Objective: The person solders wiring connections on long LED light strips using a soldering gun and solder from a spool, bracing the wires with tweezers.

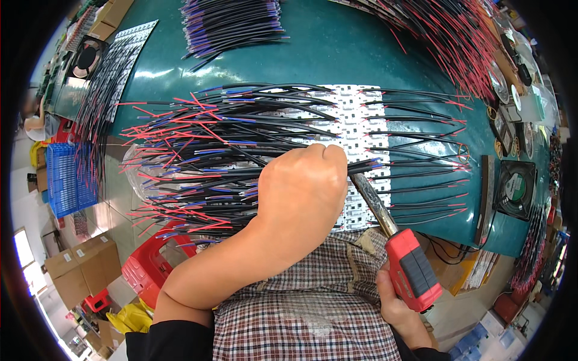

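My left hand (pixel 304 186) is closed over the middle of a white circuit board panel (pixel 358 111). From its thumb side stick out black cables (pixel 364 165) with bluish ends, held in the fingers; the rest of them is hidden. My right hand (pixel 397 307) grips a soldering iron with a red and black handle (pixel 412 271), low at the right. Its metal shaft (pixel 376 204) slants up and left over the panel, the tip close to the held cable ends. Many black cables (pixel 241 120) with red and blue ends fan out leftward from the panel, and thinner ones (pixel 421 153) rightward.
On the green table (pixel 325 54) lie a black cable bundle (pixel 232 27) and a red-tipped heap (pixel 457 42). Fans stand at the right (pixel 516 188) and left (pixel 87 59). A dark bar (pixel 484 198) lies at the right. Beyond the left edge are a blue crate (pixel 66 180) and red stool (pixel 150 259).
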